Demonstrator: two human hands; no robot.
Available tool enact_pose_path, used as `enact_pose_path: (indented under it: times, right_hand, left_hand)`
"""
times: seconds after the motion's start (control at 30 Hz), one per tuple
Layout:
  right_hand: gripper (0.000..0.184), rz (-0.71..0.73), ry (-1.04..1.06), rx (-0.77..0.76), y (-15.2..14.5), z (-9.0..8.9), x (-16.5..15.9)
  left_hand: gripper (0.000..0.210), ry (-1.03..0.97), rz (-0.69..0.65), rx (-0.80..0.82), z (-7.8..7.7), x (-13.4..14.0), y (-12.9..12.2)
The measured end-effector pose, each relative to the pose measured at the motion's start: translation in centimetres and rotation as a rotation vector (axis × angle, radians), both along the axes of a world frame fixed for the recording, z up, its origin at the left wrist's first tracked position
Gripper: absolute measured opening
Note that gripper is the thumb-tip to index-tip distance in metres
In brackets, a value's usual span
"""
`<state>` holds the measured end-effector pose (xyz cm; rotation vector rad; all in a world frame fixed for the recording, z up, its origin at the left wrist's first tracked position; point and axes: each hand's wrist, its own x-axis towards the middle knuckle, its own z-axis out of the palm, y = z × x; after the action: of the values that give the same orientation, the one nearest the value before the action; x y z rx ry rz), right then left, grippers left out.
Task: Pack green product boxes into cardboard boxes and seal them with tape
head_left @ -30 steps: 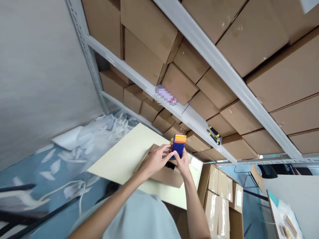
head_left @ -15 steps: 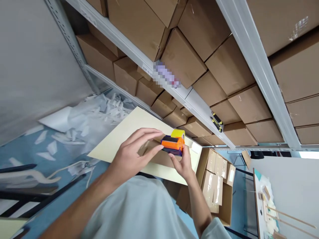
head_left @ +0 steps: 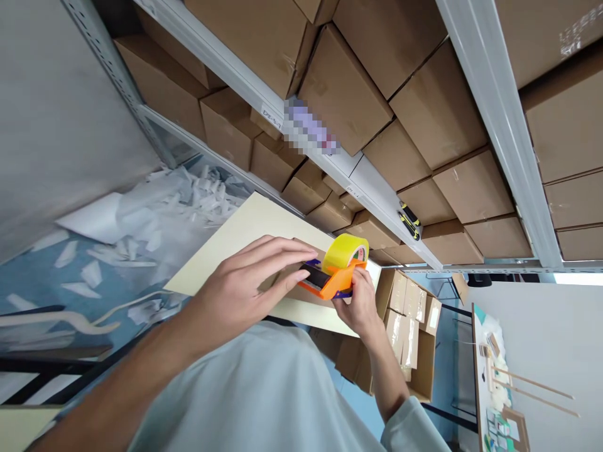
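Observation:
My right hand (head_left: 358, 302) is closed round the orange and dark-blue tape dispenser (head_left: 336, 281), which carries a roll of yellow tape (head_left: 346, 250). My left hand (head_left: 254, 276) is stretched out from the left, thumb and fingers apart. Its fingertips are at the dispenser's dark front end; whether they press on it I cannot tell. Beneath both hands, a brown cardboard piece (head_left: 298, 305), mostly hidden, lies on the cream tabletop (head_left: 226, 242).
Shelving with a metal beam (head_left: 499, 125) and many cardboard boxes (head_left: 348, 91) rises beyond the table. Two yellow-black utility knives (head_left: 409, 221) rest on a shelf edge. An open carton (head_left: 426, 370) holding smaller boxes stands right. White scraps (head_left: 136, 213) litter the blue floor at left.
The tape dispenser has turned and come closer with my right hand, so the yellow roll shows larger. My left hand stays by its front end. The view has shifted slightly.

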<state>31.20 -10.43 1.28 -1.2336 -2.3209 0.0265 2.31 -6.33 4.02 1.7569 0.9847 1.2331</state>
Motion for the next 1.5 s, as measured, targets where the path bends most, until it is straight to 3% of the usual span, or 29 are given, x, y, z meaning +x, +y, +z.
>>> enact_pose_path:
  times: [0.2, 0.43, 0.77, 1.0, 1.13, 1.37, 1.5]
  right_hand:
    - [0.036, 0.031, -0.026, 0.079, 0.0, 1.6, 0.2]
    - [0.024, 0.019, -0.085, -0.006, -0.6, 2.2, 1.3]
    - [0.044, 0.111, -0.079, -0.046, -1.2, 1.7, 3.1]
    - [0.036, 0.163, -0.115, -0.083, -1.5, 3.0, 2.8]
    - [0.037, 0.177, -0.173, -0.310, -2.1, 4.3, 2.7]
    - [0.032, 0.174, -0.164, -0.759, -1.4, 6.0, 4.6]
    - [0.033, 0.121, -0.116, -0.960, 0.7, 5.8, 5.5]
  left_hand:
    - [0.024, 0.028, -0.098, 0.063, 0.3, -0.7, 0.1]
    - [0.027, 0.063, -0.156, 0.043, 0.5, -0.2, -0.2]
    - [0.018, 0.094, -0.138, 0.098, 0.8, 0.5, -1.1]
    - [0.022, 0.128, -0.103, 0.085, 1.6, 1.3, -1.4]
    - [0.029, 0.157, -0.127, -0.112, 0.2, 1.2, -1.6]
    - [0.052, 0.157, -0.130, -0.628, -3.6, 0.3, -1.0]
    - [0.059, 0.093, -0.138, -0.753, -6.3, 0.1, 0.7]
